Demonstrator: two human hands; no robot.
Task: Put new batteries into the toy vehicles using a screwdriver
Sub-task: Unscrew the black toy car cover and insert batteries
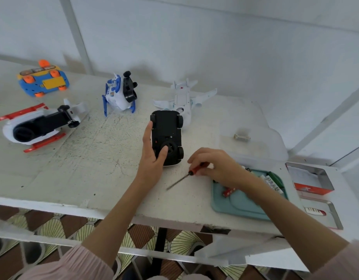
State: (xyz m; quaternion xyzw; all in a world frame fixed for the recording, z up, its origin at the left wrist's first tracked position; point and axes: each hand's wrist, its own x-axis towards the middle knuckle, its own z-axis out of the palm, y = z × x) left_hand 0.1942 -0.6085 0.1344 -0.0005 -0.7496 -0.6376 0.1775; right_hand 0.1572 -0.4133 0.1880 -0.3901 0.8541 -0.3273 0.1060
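Screwdriver (189,174) pinched by right hand (219,165); left hand (153,153) grips car (167,136).

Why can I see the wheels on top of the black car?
The black toy car is upside down: its flat underside and four wheels face up while the left hand holds it on the table.

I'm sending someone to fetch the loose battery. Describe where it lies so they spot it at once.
Start at the teal tray by the table's right edge. Behind it stands a clear plastic box, and the battery lies alone in it, a small pale cylinder, apart from those in the tray.
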